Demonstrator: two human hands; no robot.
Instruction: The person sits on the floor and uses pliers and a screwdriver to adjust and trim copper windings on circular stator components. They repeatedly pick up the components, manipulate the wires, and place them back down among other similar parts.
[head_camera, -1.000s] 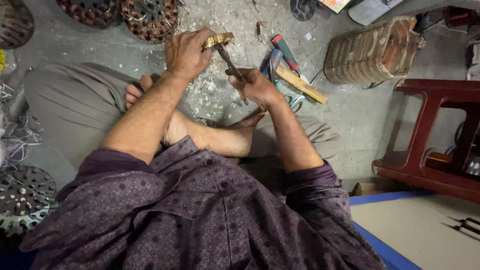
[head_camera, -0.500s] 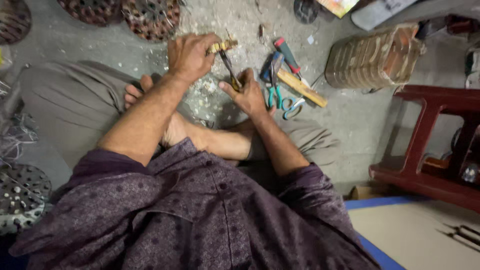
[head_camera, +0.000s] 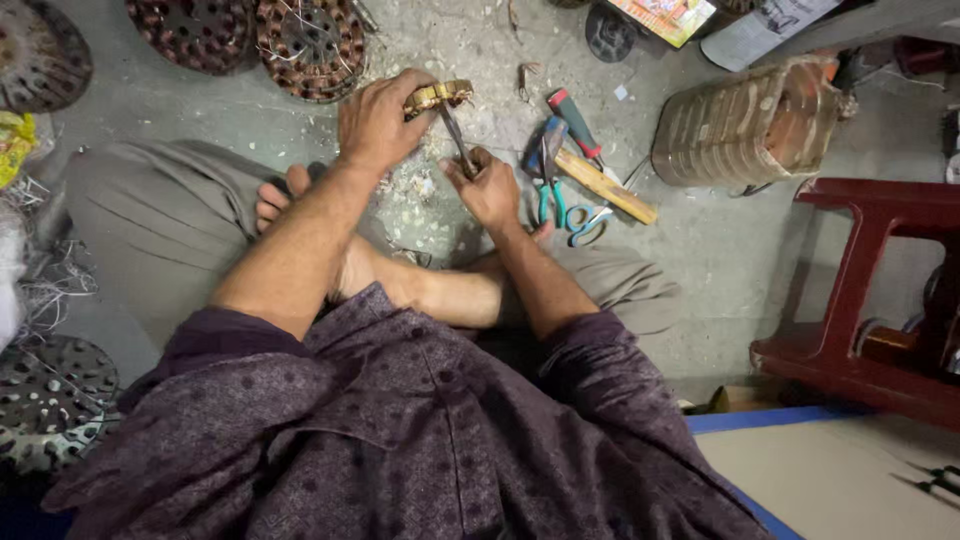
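Brass-coloured coil piece (head_camera: 437, 96) sits over the concrete floor (head_camera: 700, 260), gripped closed by the left hand (head_camera: 380, 122); the right hand (head_camera: 492, 190) has its grip closed around a thin metal tool (head_camera: 455, 138) touching it.

Grey concrete floor (head_camera: 720, 260), red stool (head_camera: 880, 300)

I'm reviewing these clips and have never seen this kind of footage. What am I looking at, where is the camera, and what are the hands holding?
The camera sits on a person's head and looks down at their own lap and hands; they sit cross-legged on a concrete floor. The left hand grips a small brass-coloured round part. The right hand holds a thin metal tool against it. Beside them lie pliers, a screwdriver and a wooden stick. Round perforated metal discs lie further off.
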